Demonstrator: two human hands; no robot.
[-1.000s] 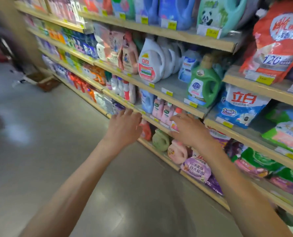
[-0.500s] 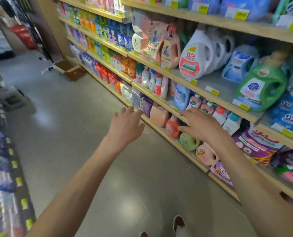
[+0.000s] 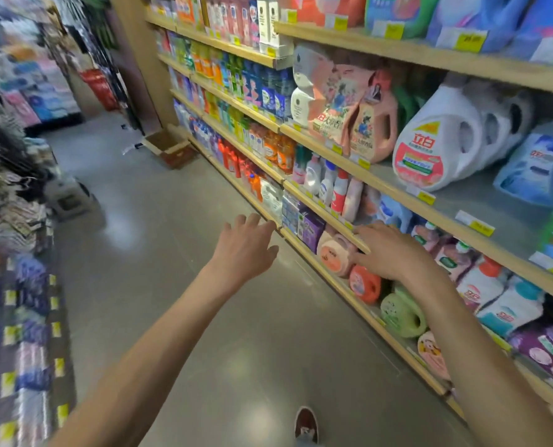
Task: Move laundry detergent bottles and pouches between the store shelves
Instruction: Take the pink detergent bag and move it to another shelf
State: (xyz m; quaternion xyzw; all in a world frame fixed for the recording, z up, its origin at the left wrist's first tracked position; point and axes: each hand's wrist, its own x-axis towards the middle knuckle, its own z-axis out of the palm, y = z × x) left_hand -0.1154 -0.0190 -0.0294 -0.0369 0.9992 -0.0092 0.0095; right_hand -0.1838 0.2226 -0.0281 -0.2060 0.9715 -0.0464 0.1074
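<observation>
Detergent bottles (image 3: 364,285) fill the shelf (image 3: 333,280); left hand (image 3: 244,250) and right hand (image 3: 394,253) stretch forward, fingers spread, empty.

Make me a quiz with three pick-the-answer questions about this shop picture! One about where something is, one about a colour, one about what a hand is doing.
1. Where is the cardboard box? A) on the floor beside the shelves B) on a chair C) in a trolley
2. What colour is the big jug with the red label? A) black B) white C) yellow
3. The left hand is: A) gripping a bottle B) pinching a pouch C) open and empty
Answers: 1 A, it sits on the floor; 2 B, its body is white; 3 C, its fingers are spread, holding nothing.
</observation>
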